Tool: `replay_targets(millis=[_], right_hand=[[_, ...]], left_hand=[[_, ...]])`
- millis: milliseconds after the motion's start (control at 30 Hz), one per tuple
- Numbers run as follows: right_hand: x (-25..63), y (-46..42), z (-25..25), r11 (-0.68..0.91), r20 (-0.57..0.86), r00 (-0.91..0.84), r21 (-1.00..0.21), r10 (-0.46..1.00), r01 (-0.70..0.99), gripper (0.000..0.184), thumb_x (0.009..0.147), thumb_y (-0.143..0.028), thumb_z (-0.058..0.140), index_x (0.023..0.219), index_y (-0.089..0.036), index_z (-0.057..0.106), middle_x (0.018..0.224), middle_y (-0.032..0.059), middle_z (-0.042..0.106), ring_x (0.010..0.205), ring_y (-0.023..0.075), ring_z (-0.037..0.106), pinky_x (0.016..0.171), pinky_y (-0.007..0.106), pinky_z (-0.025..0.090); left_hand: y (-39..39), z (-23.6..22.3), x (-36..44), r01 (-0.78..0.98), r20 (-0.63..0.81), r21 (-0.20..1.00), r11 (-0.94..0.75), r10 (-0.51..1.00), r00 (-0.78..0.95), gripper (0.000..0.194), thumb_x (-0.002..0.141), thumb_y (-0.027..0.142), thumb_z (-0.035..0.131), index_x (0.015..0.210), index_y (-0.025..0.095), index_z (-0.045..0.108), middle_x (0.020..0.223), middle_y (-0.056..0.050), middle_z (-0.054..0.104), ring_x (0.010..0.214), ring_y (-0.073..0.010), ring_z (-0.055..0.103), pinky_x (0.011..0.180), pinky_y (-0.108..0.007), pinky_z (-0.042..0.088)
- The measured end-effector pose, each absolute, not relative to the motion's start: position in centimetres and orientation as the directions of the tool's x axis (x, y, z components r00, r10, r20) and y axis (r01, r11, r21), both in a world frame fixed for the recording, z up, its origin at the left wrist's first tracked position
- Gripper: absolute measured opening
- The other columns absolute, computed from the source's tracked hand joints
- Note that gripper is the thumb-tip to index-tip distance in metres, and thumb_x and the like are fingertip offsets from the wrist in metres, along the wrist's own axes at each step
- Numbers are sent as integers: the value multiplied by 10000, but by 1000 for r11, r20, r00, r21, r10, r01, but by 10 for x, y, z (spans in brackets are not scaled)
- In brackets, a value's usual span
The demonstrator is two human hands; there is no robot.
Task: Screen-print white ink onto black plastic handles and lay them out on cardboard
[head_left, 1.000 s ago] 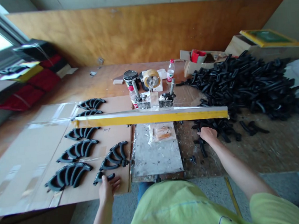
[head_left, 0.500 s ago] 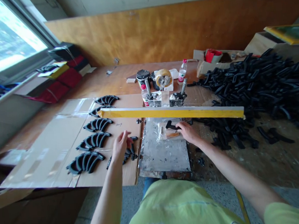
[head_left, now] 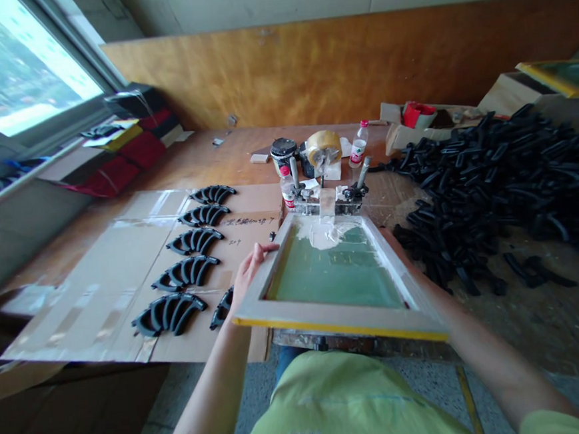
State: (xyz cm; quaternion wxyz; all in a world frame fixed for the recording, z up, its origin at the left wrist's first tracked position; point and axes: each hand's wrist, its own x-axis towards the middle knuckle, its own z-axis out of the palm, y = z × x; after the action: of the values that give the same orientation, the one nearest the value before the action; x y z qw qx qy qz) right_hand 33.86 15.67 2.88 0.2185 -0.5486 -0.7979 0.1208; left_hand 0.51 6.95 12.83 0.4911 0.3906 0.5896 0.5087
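A wooden screen frame [head_left: 327,317] with green mesh [head_left: 334,273] lies almost flat over the printing plate, hinged at the clamps [head_left: 328,195] at its far end. White ink [head_left: 327,235] sits on the mesh near the hinge. My left hand [head_left: 250,273] grips the frame's left rail, thumb on top. My right hand [head_left: 390,239] lies along the right rail, its fingers hidden behind the wood. Rows of black curved parts [head_left: 186,272] lie on cardboard [head_left: 99,292] just left of my left hand.
A big pile of black parts [head_left: 506,173] covers the table's right side. Behind the clamps stand a tape roll [head_left: 323,147], a small bottle [head_left: 358,151] and an ink can [head_left: 283,154]. Boxes [head_left: 412,117] and another yellow-edged frame [head_left: 559,75] sit at the back right.
The screen frame has swung down from upright to nearly flat. My left hand left the parts on the cardboard and took the frame's rail; my right hand left the plate for the right rail.
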Motion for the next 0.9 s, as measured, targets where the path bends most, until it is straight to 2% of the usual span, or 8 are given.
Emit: replay_targets(millis=[100,233,333,467,600,667,767,900], right_hand=[[340,181,51,282,342,-139,-415,929,865,325,904,-198,415,1128,-134,642,1091,131,635,1046,260,571,951,390,435],[284,208,72,482,466,-321,-285,825,828,529,811,-248,646,1303,-118,500,1351,166,461,1221,281,452,1007,381,398],[242,212,69,506,291,-438,-228,850,832,326,800,-202,659,1114,-139,595,1105,138,604,1065,266,534,892,358,450],[234,185,53,555,145,-536,-198,832,808,90,828,-137,568,902,-147,618,907,114,645,902,238,571,800,328,449],[257,154,53,790,137,-787,-242,602,563,210,772,-40,502,891,-158,630,887,85,646,899,220,570,793,316,434],[264,152,58,824,121,-838,-304,532,479,198,777,-61,518,880,-180,637,869,57,649,865,199,575,775,299,435],[261,158,59,766,144,-776,-345,614,542,115,811,-129,549,839,-196,638,834,37,646,817,189,578,747,296,446],[255,148,41,746,290,-689,-311,665,589,264,792,-43,481,957,-161,650,965,91,656,980,227,560,855,355,457]], left_hand=[[47,85,-3,-34,-347,938,346,927,-142,567,738,552,667,1166,180,662,846,-26,694,658,-142,606,566,-210,464],[39,26,-3,-87,-429,903,421,896,-118,816,718,502,703,1426,216,416,803,-21,692,669,-171,635,599,-247,498],[41,3,-2,-67,-420,908,414,897,-138,761,732,495,692,1397,209,456,806,-22,690,703,-165,643,637,-240,503],[43,-1,-2,-49,-425,905,423,891,-158,689,738,502,684,1342,211,526,839,-28,699,730,-159,643,644,-227,495],[43,0,-3,-57,-447,895,443,880,-160,685,732,500,691,1334,213,536,880,-40,706,741,-160,643,640,-225,495],[43,0,-2,-78,-452,892,445,878,-158,687,722,497,700,1328,214,541,888,-41,708,733,-159,644,635,-226,497],[43,4,-2,-110,-447,894,435,881,-156,692,708,488,714,1315,200,550,852,-40,706,710,-164,649,620,-233,502],[41,12,-1,-151,-441,894,421,888,-133,690,711,479,716,1313,189,543,840,-50,715,704,-178,662,615,-248,514]])
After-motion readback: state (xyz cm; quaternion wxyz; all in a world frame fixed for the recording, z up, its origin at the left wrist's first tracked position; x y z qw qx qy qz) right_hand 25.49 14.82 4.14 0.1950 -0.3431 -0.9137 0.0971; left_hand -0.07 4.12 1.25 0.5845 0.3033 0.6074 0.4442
